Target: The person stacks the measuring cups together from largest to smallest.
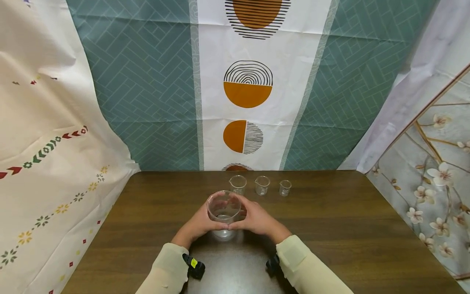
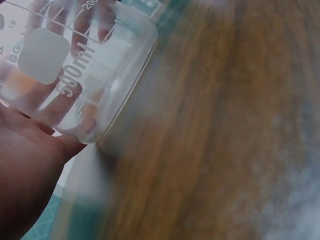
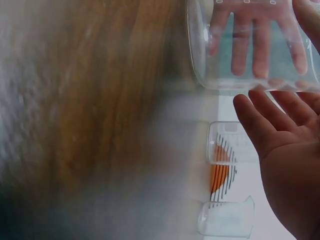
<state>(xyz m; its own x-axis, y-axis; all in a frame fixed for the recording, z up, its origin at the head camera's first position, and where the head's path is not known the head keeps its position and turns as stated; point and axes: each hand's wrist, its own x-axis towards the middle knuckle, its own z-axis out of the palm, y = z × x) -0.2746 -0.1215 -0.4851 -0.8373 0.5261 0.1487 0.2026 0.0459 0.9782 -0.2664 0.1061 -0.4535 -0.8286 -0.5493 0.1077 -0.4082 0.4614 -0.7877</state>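
A large clear glass beaker point(image 1: 222, 210), marked 500ml in the left wrist view, is held between both hands in the middle of the table. Against its left side, the left hand point(image 1: 201, 222) curls its fingers round the glass, thumb toward the front. From the other side the right hand point(image 1: 257, 217) grips it likewise, and the two thumbs meet or nearly meet at the front. Fingers show through the clear wall point(image 2: 75, 75) in both wrist views. Whether the base touches the table, I cannot tell.
Behind the held beaker stand three smaller glass beakers in a row: the largest point(image 1: 238, 184), a middle one point(image 1: 262, 186) and the smallest point(image 1: 285, 188). The brown wooden table point(image 1: 330, 228) ends at a patterned curtain point(image 1: 154, 81) at the back.
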